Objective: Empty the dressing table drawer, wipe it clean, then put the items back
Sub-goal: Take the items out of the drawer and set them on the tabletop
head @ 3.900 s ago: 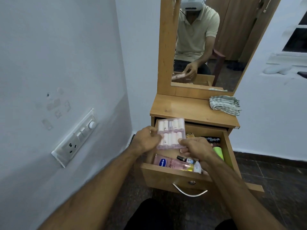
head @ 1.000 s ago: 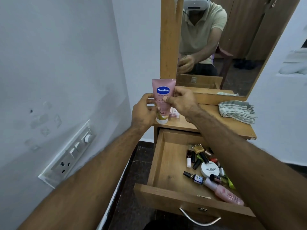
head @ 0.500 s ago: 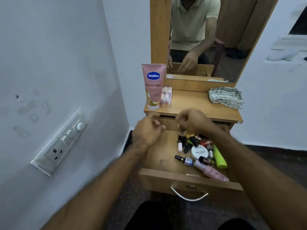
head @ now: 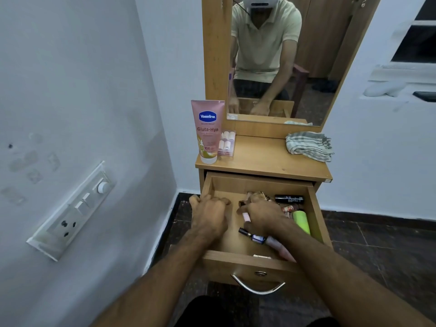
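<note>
Drawer (head: 213, 185) emptying: right hand (head: 265, 215) curls over small bottles, grip unclear; left hand (head: 208, 214) loosely curled, empty; gather several per trip

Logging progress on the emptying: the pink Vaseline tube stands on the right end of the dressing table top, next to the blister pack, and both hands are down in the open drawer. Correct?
Not quite. The head view shows the pink Vaseline tube on the left end of the wooden dressing table top, next to the clear blister pack; the striped cloth lies on the right end. The rest holds.
</note>
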A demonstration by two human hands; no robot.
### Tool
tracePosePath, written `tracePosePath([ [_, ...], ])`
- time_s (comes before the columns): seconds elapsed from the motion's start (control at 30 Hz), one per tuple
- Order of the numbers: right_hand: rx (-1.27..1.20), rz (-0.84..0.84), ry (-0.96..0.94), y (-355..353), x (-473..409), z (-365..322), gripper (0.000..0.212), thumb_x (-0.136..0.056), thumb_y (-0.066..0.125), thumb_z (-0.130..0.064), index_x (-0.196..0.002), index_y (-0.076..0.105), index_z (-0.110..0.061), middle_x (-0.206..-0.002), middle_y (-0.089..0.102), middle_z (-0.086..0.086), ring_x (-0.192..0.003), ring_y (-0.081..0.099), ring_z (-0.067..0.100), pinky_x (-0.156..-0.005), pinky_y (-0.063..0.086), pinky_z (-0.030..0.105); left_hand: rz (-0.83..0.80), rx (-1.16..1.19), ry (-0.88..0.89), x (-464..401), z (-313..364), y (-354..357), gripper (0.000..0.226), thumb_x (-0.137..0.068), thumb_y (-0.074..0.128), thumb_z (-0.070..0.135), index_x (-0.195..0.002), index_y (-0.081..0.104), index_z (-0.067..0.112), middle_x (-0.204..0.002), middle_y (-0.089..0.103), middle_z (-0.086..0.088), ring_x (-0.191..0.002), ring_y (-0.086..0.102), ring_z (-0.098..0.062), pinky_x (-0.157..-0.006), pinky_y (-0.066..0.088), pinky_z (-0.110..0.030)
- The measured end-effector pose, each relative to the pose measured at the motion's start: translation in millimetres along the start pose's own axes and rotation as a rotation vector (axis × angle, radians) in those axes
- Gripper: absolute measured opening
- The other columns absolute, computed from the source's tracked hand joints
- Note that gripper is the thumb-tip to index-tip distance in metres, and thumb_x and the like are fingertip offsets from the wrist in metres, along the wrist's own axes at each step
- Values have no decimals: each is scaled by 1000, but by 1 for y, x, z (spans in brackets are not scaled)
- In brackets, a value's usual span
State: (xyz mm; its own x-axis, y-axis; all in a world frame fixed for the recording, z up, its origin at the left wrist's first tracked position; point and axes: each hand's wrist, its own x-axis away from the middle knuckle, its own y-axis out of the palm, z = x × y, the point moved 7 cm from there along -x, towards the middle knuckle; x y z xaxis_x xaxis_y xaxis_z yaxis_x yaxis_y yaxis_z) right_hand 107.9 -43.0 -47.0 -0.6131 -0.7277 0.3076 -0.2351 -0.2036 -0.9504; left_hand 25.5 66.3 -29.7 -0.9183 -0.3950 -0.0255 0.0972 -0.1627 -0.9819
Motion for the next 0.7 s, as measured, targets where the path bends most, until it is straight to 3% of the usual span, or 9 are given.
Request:
tracePosePath([
  [0.13,-79,59,-13,3,2,-5,32,-94,59,-24,-124,65,-34,-130,57,3,-122,55,26,-91,46,35,2,6,14,0,2,4,44,-91,61,20,-133,58,34,-123,66,8,-118,48,-17,-99,23,-45],
  [0.23,-239,163,29,-4,8,-1,20,-92,57,-18,-106,59,-31,-116,65,1,-107,61,27,-79,47,34,17,18,44,2,4,5,40,-94,61,25,-133,59,33,-126,65,6,-120,47,-18,-100,24,-46],
  [0.37,-489,245,18,-30,11,6,19,-86,70,-25,-100,60,-32,-99,70,-10,-92,66,19,-81,54,37,43,35,60,2,4,3,34,-95,59,39,-129,62,35,-118,67,7,-115,49,-18,-90,20,-44],
  [0.5,-761,285,-25,-59,15,12,24,-83,79,-17,-96,66,-33,-92,73,-7,-90,70,13,-90,56,43,101,154,67,4,4,-1,21,-96,57,44,-112,67,35,-99,61,12,-99,46,-12,-83,16,-39],
  [0.57,-801,286,-38,-66,18,13,21,-85,79,-18,-97,69,-31,-93,75,-5,-90,71,12,-91,57,42,136,231,76,4,4,-4,21,-95,58,48,-110,66,35,-94,57,17,-94,42,-8,-80,14,-37],
  [0.7,-811,344,-14,-72,23,13,12,-83,83,-22,-93,75,-22,-82,76,-4,-79,72,10,-83,60,41,168,286,90,6,5,-8,22,-96,57,43,-113,66,35,-100,64,17,-101,47,-7,-83,16,-36],
])
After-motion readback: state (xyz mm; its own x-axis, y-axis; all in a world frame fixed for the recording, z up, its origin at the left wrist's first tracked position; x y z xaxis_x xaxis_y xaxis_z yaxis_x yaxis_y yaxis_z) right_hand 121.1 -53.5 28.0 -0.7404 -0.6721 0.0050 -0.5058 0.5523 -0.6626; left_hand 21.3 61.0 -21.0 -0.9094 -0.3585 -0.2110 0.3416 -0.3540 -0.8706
